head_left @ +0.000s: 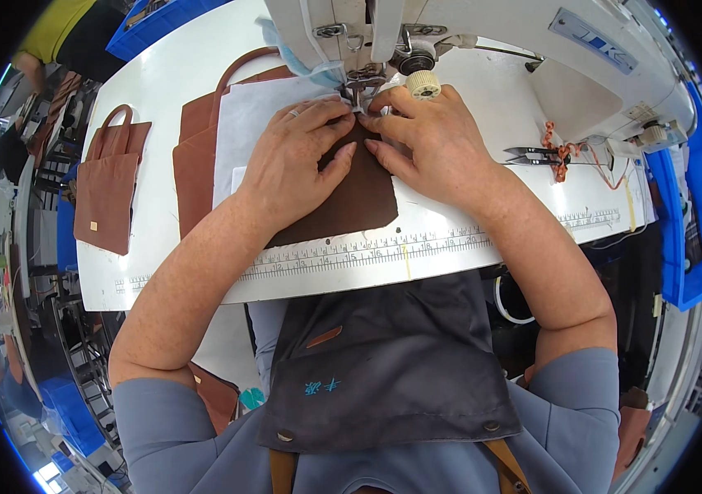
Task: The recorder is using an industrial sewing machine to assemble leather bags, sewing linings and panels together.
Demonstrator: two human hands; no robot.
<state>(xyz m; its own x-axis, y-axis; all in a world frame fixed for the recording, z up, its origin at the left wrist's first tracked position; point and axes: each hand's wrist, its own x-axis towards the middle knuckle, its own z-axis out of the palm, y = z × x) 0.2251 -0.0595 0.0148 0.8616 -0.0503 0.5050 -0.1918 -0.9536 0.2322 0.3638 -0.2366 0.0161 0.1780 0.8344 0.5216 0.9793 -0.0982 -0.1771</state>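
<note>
Under the presser foot point(357, 92) of a sewing machine point(499, 25) lies a dark brown leather-like panel point(351, 198), its near edge close to the table's ruler. My left hand point(297, 152) rests flat across the panel and a white sheet point(244, 123), fingers stretched toward the foot and thumb spread out on the brown surface. From the other side my right hand point(433, 140) presses its fingertips on the panel's right edge, right beside the foot, thumb apart from the fingers. What lies directly under the fingertips is hidden.
Reddish-brown bag pieces with handles point(195, 156) lie beneath the white sheet, and another brown bag piece point(106, 198) sits farther left. Black thread snips point(532, 155) with orange cord are at right. Blue bins point(688, 222) flank the white table point(441, 272). Another person point(63, 33) is at the far left.
</note>
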